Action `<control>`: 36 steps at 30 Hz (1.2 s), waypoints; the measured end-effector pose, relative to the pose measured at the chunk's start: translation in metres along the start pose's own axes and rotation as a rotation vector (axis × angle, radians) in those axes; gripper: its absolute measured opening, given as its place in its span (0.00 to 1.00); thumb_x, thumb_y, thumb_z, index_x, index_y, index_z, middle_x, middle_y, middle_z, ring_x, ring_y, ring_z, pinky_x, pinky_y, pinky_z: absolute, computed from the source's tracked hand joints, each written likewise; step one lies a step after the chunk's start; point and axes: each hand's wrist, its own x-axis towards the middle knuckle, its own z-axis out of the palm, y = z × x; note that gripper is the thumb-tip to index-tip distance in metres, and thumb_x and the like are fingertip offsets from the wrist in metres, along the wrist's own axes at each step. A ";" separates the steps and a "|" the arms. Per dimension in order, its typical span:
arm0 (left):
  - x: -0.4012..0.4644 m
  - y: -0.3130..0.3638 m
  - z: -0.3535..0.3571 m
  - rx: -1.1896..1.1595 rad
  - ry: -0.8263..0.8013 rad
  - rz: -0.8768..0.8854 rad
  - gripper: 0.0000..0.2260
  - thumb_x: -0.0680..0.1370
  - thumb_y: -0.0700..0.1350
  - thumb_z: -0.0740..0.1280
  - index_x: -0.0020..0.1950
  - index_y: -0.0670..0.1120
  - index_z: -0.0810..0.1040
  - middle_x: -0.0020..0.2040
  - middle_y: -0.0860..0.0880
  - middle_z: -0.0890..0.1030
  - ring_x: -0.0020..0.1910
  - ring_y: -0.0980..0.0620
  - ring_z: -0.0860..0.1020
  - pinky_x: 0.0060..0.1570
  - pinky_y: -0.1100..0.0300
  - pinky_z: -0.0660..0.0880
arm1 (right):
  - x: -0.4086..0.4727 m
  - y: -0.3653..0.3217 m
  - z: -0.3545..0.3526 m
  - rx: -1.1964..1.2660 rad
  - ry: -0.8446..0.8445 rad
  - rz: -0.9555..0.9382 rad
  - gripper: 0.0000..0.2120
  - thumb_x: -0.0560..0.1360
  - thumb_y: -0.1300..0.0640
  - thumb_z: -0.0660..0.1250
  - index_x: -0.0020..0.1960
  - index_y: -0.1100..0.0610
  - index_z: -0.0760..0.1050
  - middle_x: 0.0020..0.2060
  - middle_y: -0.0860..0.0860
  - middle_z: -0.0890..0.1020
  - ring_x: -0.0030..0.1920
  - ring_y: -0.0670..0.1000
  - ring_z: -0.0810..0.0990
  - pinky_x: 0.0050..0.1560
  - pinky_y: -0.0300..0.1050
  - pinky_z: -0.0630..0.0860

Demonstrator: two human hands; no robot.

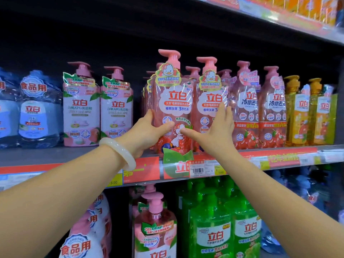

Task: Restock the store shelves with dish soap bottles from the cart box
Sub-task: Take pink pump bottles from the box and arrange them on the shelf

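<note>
1. Pink dish soap bottle (172, 101) is standing at the shelf (55, 157) front edge, the left hand (149, 131) gripping its 9 o'clock side.
2. Right hand (217, 125) is resting flat-fingered at 3 o'clock (steadying the neighbour bottle (210, 101)); I'd be sliding it back squarely, label forward.

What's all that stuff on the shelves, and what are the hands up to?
Duck bottle: one at the front, pink, middle shelf, held by both hands; more like it behind and to its right.
Peach bottles: two, pink and white, left of it.
Strawberry bottles: two, pink, to the right.
Yellow bottles: two, far right.
Blue jugs: at least two, far left.
Green bottles: several, lower shelf.
Price strip: red, along the shelf edge.
Bangle: one, white, left wrist.
Left hand: grips the duck bottle's left side.
Right hand: fingers straight, against the bottle's right side.
</note>
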 end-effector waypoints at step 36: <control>-0.088 0.031 -0.076 1.069 -0.017 0.196 0.29 0.73 0.51 0.71 0.69 0.42 0.66 0.68 0.43 0.69 0.67 0.44 0.69 0.64 0.54 0.67 | -0.050 -0.092 0.022 -0.355 -0.336 -0.458 0.42 0.68 0.47 0.73 0.74 0.58 0.56 0.71 0.58 0.58 0.72 0.59 0.56 0.72 0.48 0.56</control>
